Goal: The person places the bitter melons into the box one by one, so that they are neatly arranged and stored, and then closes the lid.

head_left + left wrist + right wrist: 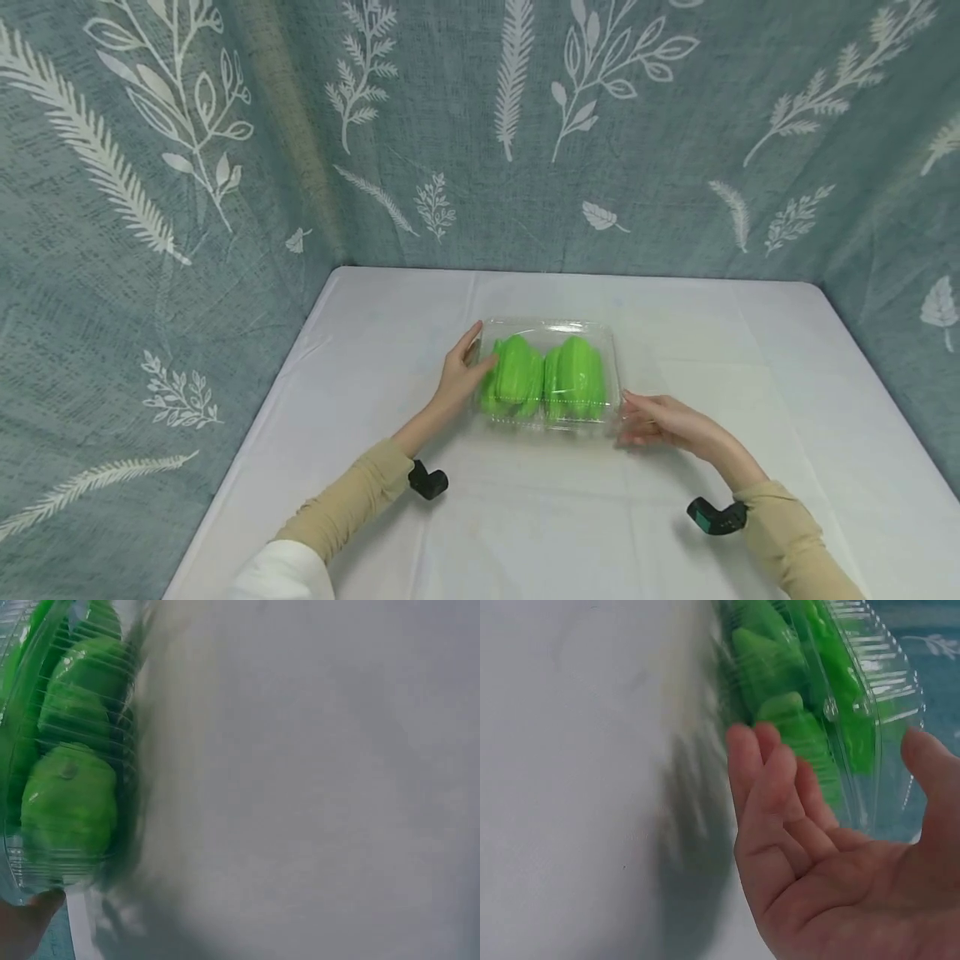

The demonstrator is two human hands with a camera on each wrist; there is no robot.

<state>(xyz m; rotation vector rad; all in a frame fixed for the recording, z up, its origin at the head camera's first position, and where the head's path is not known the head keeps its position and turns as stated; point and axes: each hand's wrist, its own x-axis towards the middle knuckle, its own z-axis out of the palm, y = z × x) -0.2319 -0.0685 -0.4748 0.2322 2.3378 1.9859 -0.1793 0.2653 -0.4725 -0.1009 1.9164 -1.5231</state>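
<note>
A clear plastic clamshell box (548, 327) lies near the middle of the white-covered table, with its lid down. Inside are bright green, ridged, oblong pieces (576, 379) in two clusters; their exact kind is unclear. My left hand (456, 377) grips the box's left side, thumb over the near part of that edge and fingers farther back. At the right front corner is my right hand (660, 422), its fingertips at the box edge. In the right wrist view its fingers (761, 787) are loosely bent, with the thumb apart from them.
The white cloth (525, 517) covers the table. Blue-green curtains with white leaf prints (465, 192) hang behind and along both sides. A black wrist device (427, 481) sits on the left wrist, another (716, 517) on the right.
</note>
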